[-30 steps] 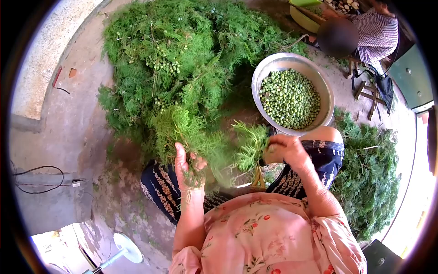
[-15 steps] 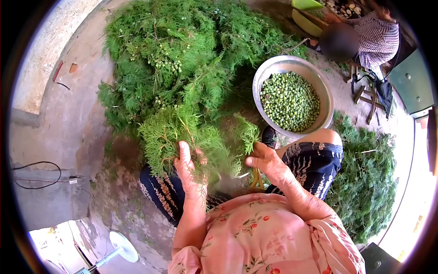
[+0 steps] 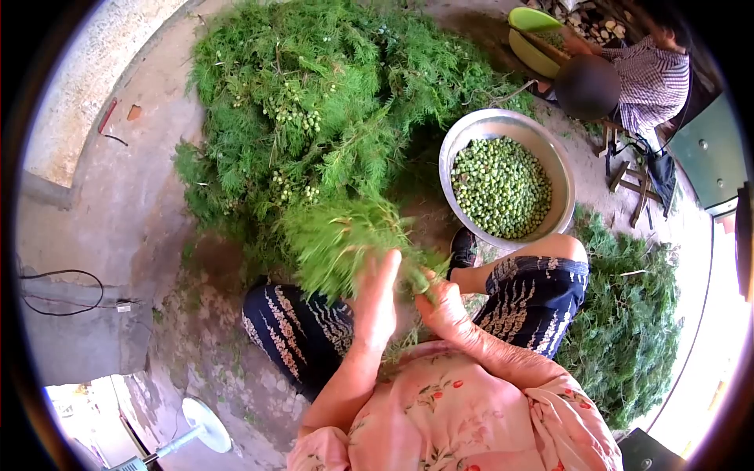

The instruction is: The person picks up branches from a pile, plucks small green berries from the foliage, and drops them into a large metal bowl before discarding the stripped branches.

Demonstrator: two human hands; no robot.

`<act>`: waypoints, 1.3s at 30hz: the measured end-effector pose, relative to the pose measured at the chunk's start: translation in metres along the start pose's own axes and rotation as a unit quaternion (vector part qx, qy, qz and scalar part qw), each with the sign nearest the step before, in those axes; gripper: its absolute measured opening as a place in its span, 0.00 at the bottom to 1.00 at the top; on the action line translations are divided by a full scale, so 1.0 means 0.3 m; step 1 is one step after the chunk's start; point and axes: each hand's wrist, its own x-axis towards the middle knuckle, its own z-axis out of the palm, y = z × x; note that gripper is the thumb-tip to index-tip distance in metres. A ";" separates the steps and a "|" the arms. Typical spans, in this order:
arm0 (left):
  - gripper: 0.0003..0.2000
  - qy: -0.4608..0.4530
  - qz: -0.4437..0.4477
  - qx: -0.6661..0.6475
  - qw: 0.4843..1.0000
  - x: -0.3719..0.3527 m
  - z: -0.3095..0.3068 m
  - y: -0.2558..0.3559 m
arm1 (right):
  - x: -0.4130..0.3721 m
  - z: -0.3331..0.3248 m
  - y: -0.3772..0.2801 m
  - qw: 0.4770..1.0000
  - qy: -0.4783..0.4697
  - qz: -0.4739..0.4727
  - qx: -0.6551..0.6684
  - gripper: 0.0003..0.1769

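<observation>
My left hand is closed round a leafy green sprig, which is smeared by motion. Just right of it, my right hand has its fingers pressed together at the stem side of the same greenery. Beyond my hands rises a big heap of green branches with small pale green cones among the leaves. A wide metal basin stands in front of my right knee, partly filled with round green cones.
A second pile of branches lies right of my right leg. At the upper right a person in a checked shirt sits by a green basin. A small wooden stool stands nearby. A white fan is at lower left.
My left hand has moved right and up with the sprig, and my right hand has come left and slightly down. They are now close together. The view has shifted slightly.
</observation>
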 end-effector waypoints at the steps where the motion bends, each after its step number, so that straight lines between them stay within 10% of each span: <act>1: 0.09 -0.018 0.005 0.052 0.998 0.008 -0.015 0.004 | 0.008 -0.021 -0.001 0.997 0.021 0.044 0.062 0.16; 4: 0.10 -0.038 0.096 0.025 0.994 0.005 -0.043 0.069 | 0.049 -0.046 0.114 0.966 0.012 0.036 0.257 0.08; 6: 0.11 0.013 0.147 0.037 0.988 -0.008 -0.066 0.120 | 0.069 -0.151 -0.037 0.868 0.027 0.260 0.421 0.06; 8: 0.11 0.053 0.158 0.052 0.985 -0.005 -0.101 0.130 | 0.076 -0.120 0.061 0.765 0.056 0.254 0.589 0.07; 12: 0.10 0.059 0.070 0.058 0.994 0.009 -0.152 0.034 | 0.084 -0.157 0.061 0.740 -0.017 0.254 0.623 0.26; 24: 0.28 -0.257 -0.095 0.044 0.961 -0.038 -0.131 0.029 | 0.087 -0.119 0.101 0.711 -0.065 0.260 0.650 0.17; 29: 0.18 -0.192 -0.115 0.241 0.944 -0.020 -0.196 -0.008 | 0.093 -0.122 0.097 0.722 -0.029 0.256 0.642 0.15; 39: 0.07 -0.028 -0.154 0.102 0.982 -0.002 -0.174 0.018 | 0.111 -0.203 0.056 0.716 0.051 0.221 0.661 0.12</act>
